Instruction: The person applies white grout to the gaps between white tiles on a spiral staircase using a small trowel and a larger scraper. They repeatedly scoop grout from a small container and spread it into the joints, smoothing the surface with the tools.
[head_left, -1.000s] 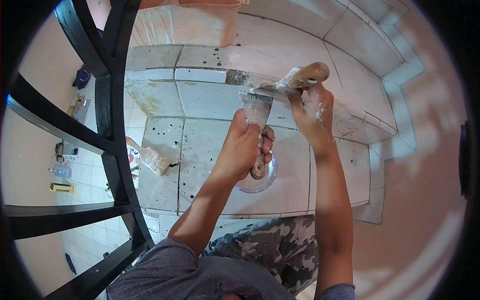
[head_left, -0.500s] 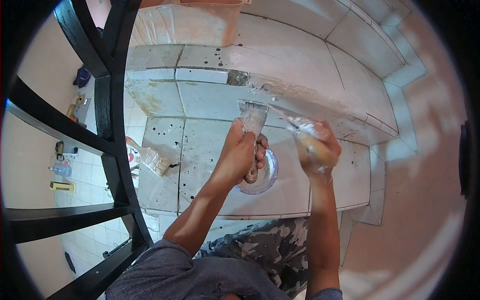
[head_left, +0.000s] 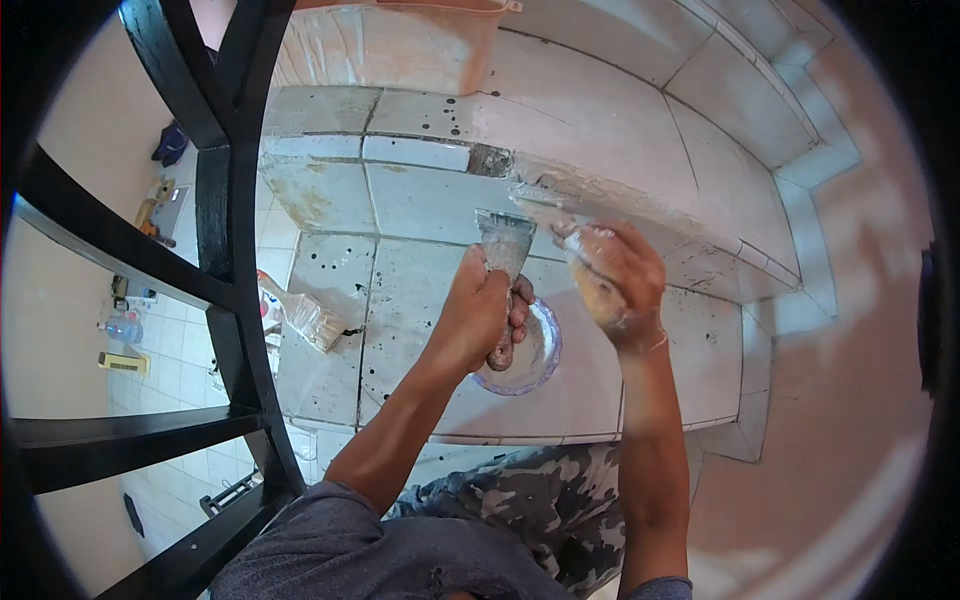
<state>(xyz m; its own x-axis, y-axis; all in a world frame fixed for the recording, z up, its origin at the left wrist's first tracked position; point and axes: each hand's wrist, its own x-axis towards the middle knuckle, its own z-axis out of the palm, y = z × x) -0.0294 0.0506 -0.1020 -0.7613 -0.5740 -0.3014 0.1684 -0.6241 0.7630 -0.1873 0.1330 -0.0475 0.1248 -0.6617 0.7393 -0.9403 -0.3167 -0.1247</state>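
Observation:
My left hand [head_left: 468, 315] is closed round the handle of a putty knife [head_left: 506, 238], its wide blade pointing up and away from me. A second putty knife [head_left: 545, 212], smeared with white paste, is gripped in my right hand [head_left: 625, 285]. Its blade reaches the rough, chipped edge of the tiled step [head_left: 600, 192]; whether it touches, I cannot tell. White paste clings to my right fingers. Below my left hand stands a round bowl [head_left: 548, 365] with a bluish rim, partly hidden by that hand and the knife handle.
A paintbrush [head_left: 312, 320] with pale bristles lies on the lower step at the left. Black metal railing [head_left: 215, 220] rises along the left side. On the upper step stands a paste-streaked orange tub [head_left: 400, 50]. Small dark spots dot the tiles.
My right hand has moved slightly left, bringing its putty knife toward the chipped step edge. The left hand keeps its hold, almost unmoved. The view has shifted a little.

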